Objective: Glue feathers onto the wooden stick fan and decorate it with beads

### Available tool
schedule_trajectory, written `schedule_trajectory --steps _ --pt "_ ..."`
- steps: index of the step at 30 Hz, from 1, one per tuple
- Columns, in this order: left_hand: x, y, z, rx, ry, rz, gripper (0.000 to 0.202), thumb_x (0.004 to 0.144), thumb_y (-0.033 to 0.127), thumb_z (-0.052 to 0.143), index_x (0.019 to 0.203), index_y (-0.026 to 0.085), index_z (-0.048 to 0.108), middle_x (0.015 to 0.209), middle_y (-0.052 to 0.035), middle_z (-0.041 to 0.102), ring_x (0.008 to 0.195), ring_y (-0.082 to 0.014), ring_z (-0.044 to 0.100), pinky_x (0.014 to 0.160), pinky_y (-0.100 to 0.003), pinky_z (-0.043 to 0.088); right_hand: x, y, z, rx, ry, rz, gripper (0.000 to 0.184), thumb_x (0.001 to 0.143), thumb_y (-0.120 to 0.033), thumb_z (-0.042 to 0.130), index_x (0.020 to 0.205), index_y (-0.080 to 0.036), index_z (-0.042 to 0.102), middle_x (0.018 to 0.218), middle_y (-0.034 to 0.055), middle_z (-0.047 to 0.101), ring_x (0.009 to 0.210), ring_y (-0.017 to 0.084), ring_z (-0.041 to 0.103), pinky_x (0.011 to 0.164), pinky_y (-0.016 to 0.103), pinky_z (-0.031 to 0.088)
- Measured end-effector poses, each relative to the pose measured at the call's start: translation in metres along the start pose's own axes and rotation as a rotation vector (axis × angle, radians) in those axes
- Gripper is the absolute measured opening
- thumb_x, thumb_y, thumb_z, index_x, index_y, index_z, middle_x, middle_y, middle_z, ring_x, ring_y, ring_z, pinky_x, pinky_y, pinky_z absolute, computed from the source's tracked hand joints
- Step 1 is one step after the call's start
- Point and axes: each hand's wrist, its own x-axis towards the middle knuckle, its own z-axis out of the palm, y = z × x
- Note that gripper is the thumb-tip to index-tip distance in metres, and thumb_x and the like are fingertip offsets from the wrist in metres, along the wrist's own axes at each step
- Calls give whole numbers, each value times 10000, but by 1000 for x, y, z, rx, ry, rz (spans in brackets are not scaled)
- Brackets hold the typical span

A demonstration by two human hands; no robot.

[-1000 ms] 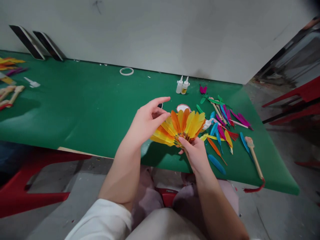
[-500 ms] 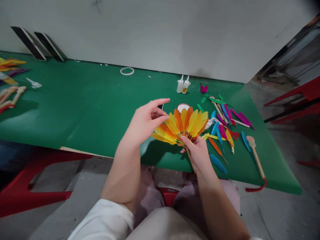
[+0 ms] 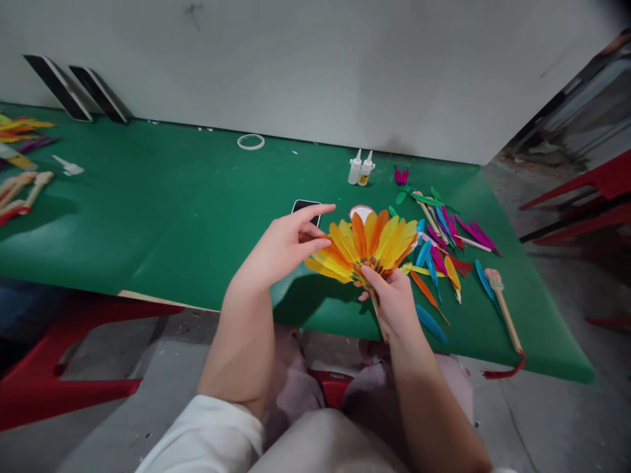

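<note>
A fan of yellow and orange feathers (image 3: 362, 240) is spread out in front of me, with a pale wooden handle (image 3: 376, 312) below. My right hand (image 3: 394, 299) is closed around the top of this handle, its thumb pressed over the feather bases. At the fan's left edge, my left hand (image 3: 290, 246) has its thumb and a bent finger closed on the tip of an orange feather. Its index finger stretches out above the feathers. Behind the fan, a round white-and-red lid or container (image 3: 361, 212) is partly hidden. A phone (image 3: 304, 207) lies behind my left hand.
Two small glue bottles (image 3: 359, 168) stand at the back of the green table (image 3: 172, 210). Loose coloured feathers (image 3: 434, 263) and a stick with a red tassel (image 3: 505, 309) lie right. Wooden handles (image 3: 32, 190) lie left. Two dark panels (image 3: 59, 85) lean on the wall.
The feather fan has moved slightly right with my right hand. My left hand has shifted a little left and down, exposing more of the phone.
</note>
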Motion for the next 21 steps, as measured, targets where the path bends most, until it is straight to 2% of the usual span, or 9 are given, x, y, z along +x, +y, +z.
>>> schedule_trajectory --steps 7,13,17,21 --pt "3 2 8 16 72 41 451 780 234 569 1227 259 512 829 -15 676 782 -144 642 744 -266 506 1 2 -1 -8 -8 7 345 568 -322 751 822 -135 612 732 12 653 509 114 609 324 176 449" --pt "1 -4 0 -95 83 -45 527 789 385 565 1285 259 437 889 -52 673 799 -168 646 644 -251 518 4 2 -5 33 25 -13 324 575 -311 743 813 -144 601 736 11 657 491 118 604 315 191 437" --pt "1 -5 1 -49 27 -37 573 751 328 618 1290 265 434 851 -41 673 769 -158 638 678 -266 512 3 0 -4 59 40 -9 319 575 -311 742 804 -140 599 739 16 655 483 114 596 307 189 433" --pt "2 -6 7 -13 32 -10 534 759 265 594 1276 256 458 787 -26 664 720 -145 624 687 -278 505 2 -2 -2 55 52 -3 320 578 -316 735 808 -142 596 748 21 656 480 108 591 311 183 439"
